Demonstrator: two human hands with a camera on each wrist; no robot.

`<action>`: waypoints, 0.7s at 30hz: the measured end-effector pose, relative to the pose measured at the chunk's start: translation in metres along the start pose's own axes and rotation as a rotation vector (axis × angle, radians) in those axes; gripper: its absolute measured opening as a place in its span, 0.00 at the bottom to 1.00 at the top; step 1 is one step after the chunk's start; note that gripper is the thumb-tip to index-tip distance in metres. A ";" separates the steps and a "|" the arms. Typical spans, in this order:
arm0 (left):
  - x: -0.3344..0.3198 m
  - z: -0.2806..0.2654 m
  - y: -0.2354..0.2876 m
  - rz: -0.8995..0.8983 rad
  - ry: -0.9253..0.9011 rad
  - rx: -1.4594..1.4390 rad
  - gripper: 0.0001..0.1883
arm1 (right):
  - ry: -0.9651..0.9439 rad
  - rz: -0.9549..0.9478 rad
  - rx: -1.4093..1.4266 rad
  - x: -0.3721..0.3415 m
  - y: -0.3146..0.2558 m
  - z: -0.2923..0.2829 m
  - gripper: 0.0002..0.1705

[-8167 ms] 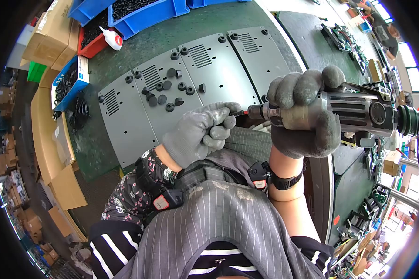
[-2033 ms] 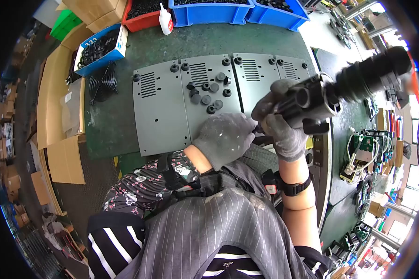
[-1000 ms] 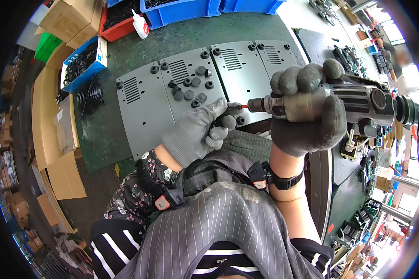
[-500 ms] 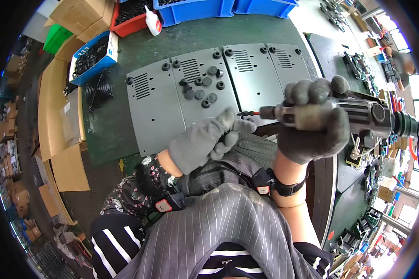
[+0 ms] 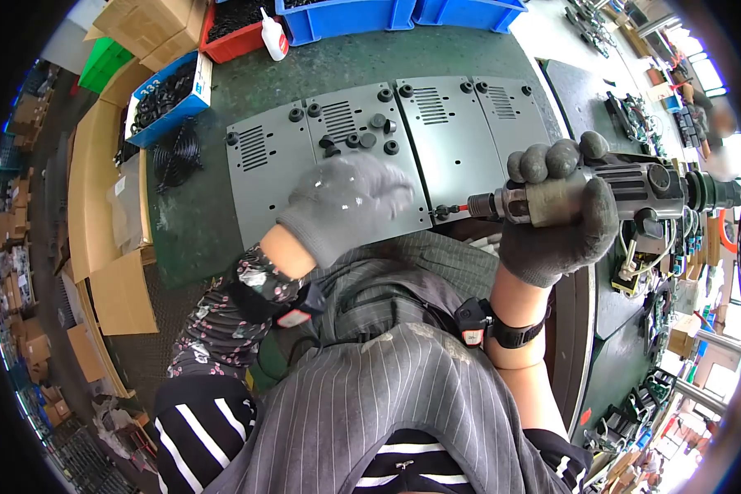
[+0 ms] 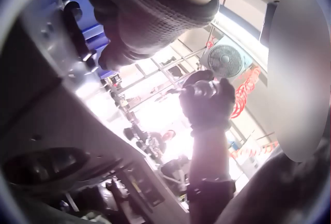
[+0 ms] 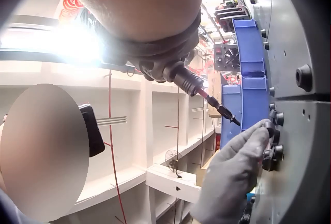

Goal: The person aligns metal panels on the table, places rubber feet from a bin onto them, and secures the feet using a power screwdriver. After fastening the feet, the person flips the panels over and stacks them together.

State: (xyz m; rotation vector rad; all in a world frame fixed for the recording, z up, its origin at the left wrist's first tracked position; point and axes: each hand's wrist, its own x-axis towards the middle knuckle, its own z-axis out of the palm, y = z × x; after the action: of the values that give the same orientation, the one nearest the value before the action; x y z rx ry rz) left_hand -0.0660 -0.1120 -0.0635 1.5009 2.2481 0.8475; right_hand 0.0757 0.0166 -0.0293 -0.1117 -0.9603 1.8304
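In the head view my gloved left hand (image 5: 346, 202) is over the grey slotted panels (image 5: 263, 193), covering some loose black rubber feet (image 5: 368, 141). The right wrist view shows its extended fingers (image 7: 253, 141) at the loose feet (image 7: 277, 153); whether they pinch one is unclear. My gloved right hand (image 5: 560, 222) grips a power driver (image 5: 634, 188), bit pointing left. A small dark piece (image 5: 442, 212) is at the bit's tip, near the panels' front edge. In the right wrist view the bit (image 7: 220, 107) ends in a dark pointed piece.
Blue bins (image 5: 346, 20), a red bin (image 5: 230, 31) and a white bottle (image 5: 273, 38) stand at the back. An open blue box (image 5: 166, 103), a wire fan guard (image 5: 177, 156) and cardboard (image 5: 123, 296) are at the left. Circuit boards (image 5: 646, 255) lie at the right.
My left hand has left the driver's bit and moved up and left over the loose feet. The driver, held to the left hand's fingers a second ago, has shifted slightly and stays in my right hand.
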 end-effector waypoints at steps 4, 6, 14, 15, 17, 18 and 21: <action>-0.007 0.016 0.000 -0.015 -0.155 -0.052 0.12 | -0.007 -0.001 -0.067 -0.003 -0.003 -0.001 0.26; -0.009 0.017 0.002 0.009 -0.004 0.107 0.14 | -0.009 0.001 -0.120 -0.004 -0.003 -0.003 0.26; -0.020 0.031 0.011 0.069 -0.071 -0.084 0.14 | -0.080 0.080 -0.247 -0.015 0.005 -0.007 0.26; -0.020 0.033 0.012 0.062 -0.057 -0.064 0.13 | -0.088 0.073 -0.268 -0.015 0.007 -0.006 0.26; -0.020 0.035 0.011 0.065 -0.045 -0.057 0.13 | -0.058 0.072 -0.240 -0.016 0.014 -0.002 0.27; -0.020 0.036 0.011 0.068 -0.036 -0.047 0.13 | -0.024 0.071 -0.211 -0.017 0.017 0.000 0.28; -0.019 0.035 0.009 0.092 -0.013 -0.061 0.13 | -0.061 0.140 -0.360 -0.022 0.019 0.003 0.27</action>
State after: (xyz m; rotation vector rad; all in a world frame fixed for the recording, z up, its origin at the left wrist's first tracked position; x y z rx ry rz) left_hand -0.0320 -0.1163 -0.0864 1.5877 2.1380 0.9223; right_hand 0.0709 -0.0064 -0.0468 -0.3532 -1.3477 1.7776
